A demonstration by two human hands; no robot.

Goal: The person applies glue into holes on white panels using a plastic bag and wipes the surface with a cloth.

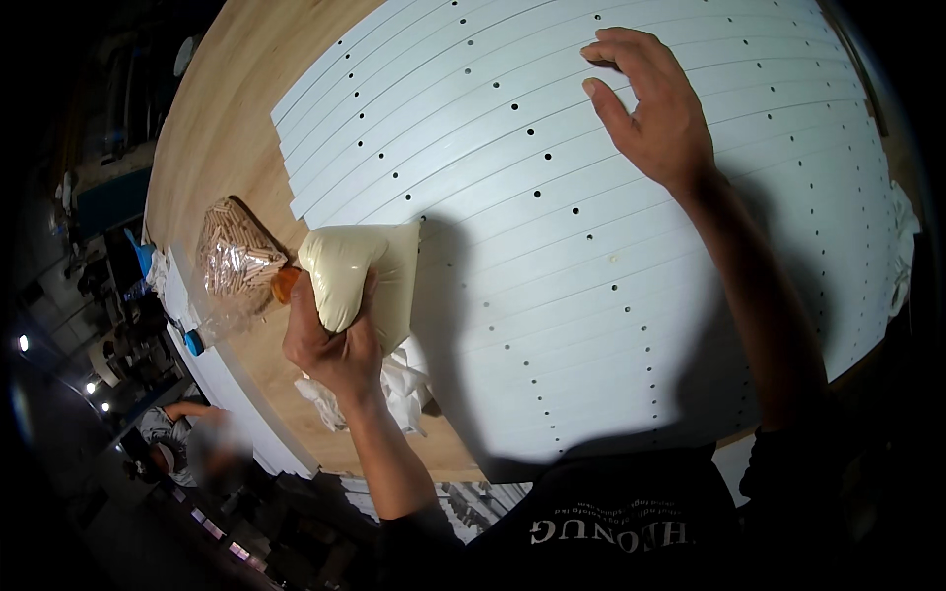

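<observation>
Long white panels (562,286) with rows of dark drilled holes lie side by side before me. At their left edge, my left hand (335,340) is closed round a soft plastic bag of cream-coloured paste (347,264), bulging above the fingers. Just beyond that hand is a small orange piece (284,285), partly hidden. A clear bag of wooden dowels (236,246) lies left of it on the wooden board. My right hand (652,113) hovers over the far part of the panels, thumb and curled fingers apart, with nothing visible between them.
White crumpled cloth or plastic (402,389) lies under my left wrist. A blue cap (193,342) sits near the wooden board's (212,128) left edge. Beyond the white strip at the left, another person (182,438) is in the dim background. More crumpled white material (902,251) hangs at the far right.
</observation>
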